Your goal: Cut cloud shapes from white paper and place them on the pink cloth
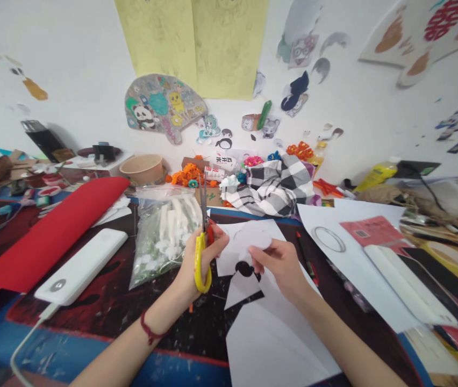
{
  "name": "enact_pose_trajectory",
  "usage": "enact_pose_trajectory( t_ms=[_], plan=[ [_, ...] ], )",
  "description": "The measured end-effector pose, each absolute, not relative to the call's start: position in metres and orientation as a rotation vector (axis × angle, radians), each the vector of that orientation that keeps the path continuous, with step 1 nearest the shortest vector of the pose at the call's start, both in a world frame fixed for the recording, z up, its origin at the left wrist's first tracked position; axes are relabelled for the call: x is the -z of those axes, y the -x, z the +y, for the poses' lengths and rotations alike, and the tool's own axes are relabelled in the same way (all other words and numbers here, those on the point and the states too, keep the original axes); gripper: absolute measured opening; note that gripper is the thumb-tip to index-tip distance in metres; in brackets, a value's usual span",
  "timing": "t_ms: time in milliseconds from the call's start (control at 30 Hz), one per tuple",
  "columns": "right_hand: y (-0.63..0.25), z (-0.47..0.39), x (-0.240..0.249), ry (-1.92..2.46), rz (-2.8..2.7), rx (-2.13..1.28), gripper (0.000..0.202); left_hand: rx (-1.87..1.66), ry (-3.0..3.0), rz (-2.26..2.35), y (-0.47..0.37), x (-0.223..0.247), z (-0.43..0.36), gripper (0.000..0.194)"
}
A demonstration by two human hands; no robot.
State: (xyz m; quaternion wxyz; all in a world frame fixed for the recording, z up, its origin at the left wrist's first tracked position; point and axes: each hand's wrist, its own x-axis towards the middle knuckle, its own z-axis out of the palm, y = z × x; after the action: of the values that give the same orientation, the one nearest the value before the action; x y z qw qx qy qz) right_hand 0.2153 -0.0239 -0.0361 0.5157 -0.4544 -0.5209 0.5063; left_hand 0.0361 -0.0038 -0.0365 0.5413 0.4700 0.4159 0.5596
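My left hand (192,263) is closed around a pair of scissors (200,258) with yellow and red handles, its blades pointing up and away from me. In my right hand (281,262) a small white paper piece with a rounded edge (258,236) is pinched between thumb and fingers. Beneath both hands lie cut white sheets; one paper scrap (240,290) has a curved cut showing the dark mat (197,328). A larger white sheet (277,344) spreads out nearer to me. The scissor blades stand apart from the paper piece.
Left of my hands are a clear bag of white and green pieces (164,236), a white power bank (81,266) with a cable and a red roll (59,231). A checked cloth (277,185) is bunched by the wall. Phones (446,279) and a tape roll (450,258) lie right.
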Motion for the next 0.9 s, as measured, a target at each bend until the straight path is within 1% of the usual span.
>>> enact_pose_trajectory(
  t_ms=[267, 533, 700, 900],
  plan=[
    [-0.2151, -0.0265, 0.0364, 1.074, -1.246, -1.242, 0.032, -1.293, -1.125, 0.851, -0.0382, 0.0338, -0.0071, 0.027],
    [-0.2151, -0.0277, 0.0345, 1.071, -1.258, -1.244, 0.032, -1.26, -1.091, 0.927, -0.0393, 0.0387, -0.0087, 0.03],
    [-0.2147, -0.0284, 0.0339, 1.093, -1.266, -1.242, 0.031, -1.259, -1.08, 0.869, -0.0406, 0.0381, -0.0072, 0.027],
    [-0.2163, -0.0282, 0.0349, 1.095, -1.308, -1.223, 0.03, -1.249, -1.074, 0.847, -0.0396, 0.038, -0.005, 0.029]
  ],
)
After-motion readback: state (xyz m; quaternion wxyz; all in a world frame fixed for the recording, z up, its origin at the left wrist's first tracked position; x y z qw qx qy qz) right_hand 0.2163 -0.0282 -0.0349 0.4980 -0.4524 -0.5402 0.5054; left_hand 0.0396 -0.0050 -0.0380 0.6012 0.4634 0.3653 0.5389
